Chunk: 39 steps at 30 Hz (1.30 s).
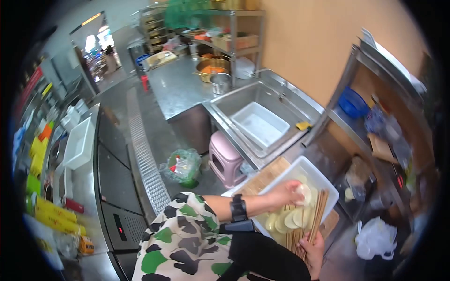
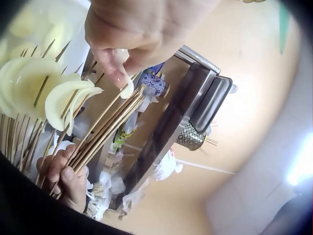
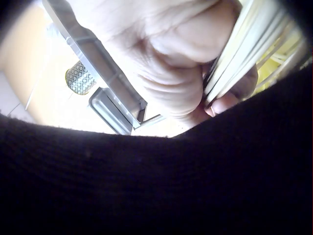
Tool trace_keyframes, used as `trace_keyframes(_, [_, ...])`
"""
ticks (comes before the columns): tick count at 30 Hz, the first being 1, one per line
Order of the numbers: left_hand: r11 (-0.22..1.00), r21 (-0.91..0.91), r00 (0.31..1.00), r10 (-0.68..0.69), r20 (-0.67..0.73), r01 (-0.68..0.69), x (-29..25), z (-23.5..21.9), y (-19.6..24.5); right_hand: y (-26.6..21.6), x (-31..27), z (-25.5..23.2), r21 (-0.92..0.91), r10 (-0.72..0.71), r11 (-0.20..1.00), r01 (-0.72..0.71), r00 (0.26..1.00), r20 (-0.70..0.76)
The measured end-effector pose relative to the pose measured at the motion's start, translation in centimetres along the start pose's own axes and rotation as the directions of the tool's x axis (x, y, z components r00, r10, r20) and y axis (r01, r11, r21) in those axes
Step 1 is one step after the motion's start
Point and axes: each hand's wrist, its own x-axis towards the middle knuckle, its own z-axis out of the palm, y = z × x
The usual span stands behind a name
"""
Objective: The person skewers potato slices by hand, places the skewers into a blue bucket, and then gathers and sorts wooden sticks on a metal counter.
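Note:
My left hand point(image 1: 282, 194) pinches a thin pale potato slice point(image 2: 128, 88) between thumb and fingers, at the tips of the bamboo skewers point(image 1: 319, 210). Those skewers fan out from my right hand point(image 1: 313, 250), whose fingers curl round their lower ends. In the right wrist view the same hand point(image 3: 171, 63) grips the bundle point(image 3: 244, 54), its fingers partly hidden by a dark sleeve. Several threaded potato slices point(image 2: 36, 88) sit on skewers beside the bundle. Beneath both hands stands a white plastic tub point(image 1: 333, 189) with more slices in it.
A wooden board point(image 1: 267, 175) lies under the tub, beside a steel sink point(image 1: 225, 110) holding a white basin point(image 1: 260, 124). A pink stool point(image 1: 225, 159) stands below. To the right are a metal shelf point(image 1: 344, 77) and a white plastic bag point(image 1: 376, 238).

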Motion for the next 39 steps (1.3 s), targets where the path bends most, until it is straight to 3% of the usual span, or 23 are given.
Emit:
trace_keyframes(3, [0.988,0.144,0.997,0.048,0.067,-0.057,-0.7,0.6,0.2,0.6,0.4,-0.9,-0.016,-0.034,0.999,0.034,0.999,-0.007])
trace_keyframes(6, [0.970,0.132,0.979,0.199,0.047,-0.203,-0.9,0.5,0.7,0.5,0.5,-1.0,-0.012,-0.041,0.999,0.041,0.999,0.012])
trace_keyframes(7, [0.951,0.201,0.972,0.228,0.055,-0.234,-1.0,0.4,0.8,0.5,0.5,-1.1,-0.016,-0.041,0.999,0.041,0.999,0.006])
trace_keyframes(14, [0.682,0.557,0.873,0.445,0.200,-0.475,-1.5,-0.1,2.2,-0.3,-0.1,-0.4,-0.058,0.016,0.998,-0.014,0.999,0.035])
trace_keyframes(18, [0.551,0.622,0.823,0.467,0.323,-0.556,-0.8,-0.4,1.7,-1.1,-0.5,0.0,-0.066,0.059,0.996,-0.057,0.998,0.037])
trace_keyframes(21, [0.564,0.630,0.844,0.302,0.444,-0.534,-0.8,-0.4,-0.4,-0.9,-0.4,0.1,-0.059,0.032,0.998,-0.030,0.999,0.033])
trace_keyframes(24, [0.562,0.641,0.853,0.331,0.405,-0.522,-2.7,0.1,-0.5,-0.2,0.1,-0.8,-0.073,-0.001,0.997,-0.001,1.000,-0.025])
trace_keyframes(25, [0.617,0.625,0.878,0.338,0.339,-0.479,-3.2,-0.2,-0.2,0.1,0.2,-1.3,-0.061,-0.005,0.998,0.002,0.999,-0.045])
trace_keyframes(28, [0.550,0.790,0.918,0.395,0.041,-0.272,-2.3,-4.7,-2.2,0.3,0.2,-1.8,-0.024,-0.020,1.000,0.019,0.998,-0.051])
trace_keyframes(30, [0.135,0.991,1.000,0.014,-0.008,0.006,-0.9,-8.1,-4.9,-0.6,-0.4,-1.3,-0.008,-0.043,0.999,0.043,0.999,0.010])
trace_keyframes(33, [-0.179,0.958,0.940,-0.301,0.163,-0.224,-1.5,-8.7,-8.5,-0.8,-0.6,-1.1,0.057,-0.040,0.998,0.036,0.996,0.080])
trace_keyframes(36, [-0.209,0.958,0.961,-0.232,0.147,-0.197,-1.0,-7.5,-10.4,-1.8,-1.4,0.4,0.112,-0.013,0.994,0.009,1.000,0.029])
trace_keyframes(37, [-0.176,0.971,0.980,-0.146,0.136,-0.161,-0.9,-7.0,-10.7,-1.8,-1.4,0.3,0.118,-0.016,0.993,0.011,0.999,0.040])
trace_keyframes(39, [-0.299,0.911,0.930,-0.318,0.185,-0.283,-0.2,-7.4,-10.1,-1.4,-1.5,0.2,0.131,-0.017,0.991,0.008,0.998,0.068])
